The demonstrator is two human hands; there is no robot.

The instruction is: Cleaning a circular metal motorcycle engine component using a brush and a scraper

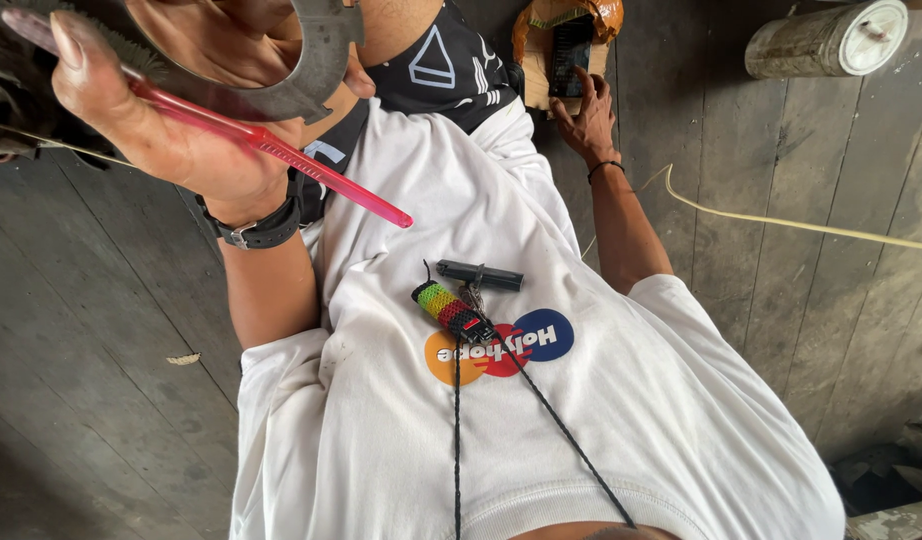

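Observation:
My left hand (166, 130), with a black watch on its wrist, is raised close to the camera and closed around a long translucent pink-red stick (311, 170) that points down to the right. A curved grey metal piece (316, 65) sits just behind that hand; whether the hand grips it too is unclear. My right hand (588, 118) reaches out to the floor, fingers spread, and touches the edge of a small cardboard box (539, 85) holding a dark flat object (569, 52). A striped bead pendant (449, 310) on a black cord lies on my white T-shirt.
Grey wooden floor planks (101, 330) run under me. A cylinder with a white end cap (831, 40) lies at the top right. A thin pale strip (781, 222) crosses the floor on the right. A dry leaf (184, 358) lies at left.

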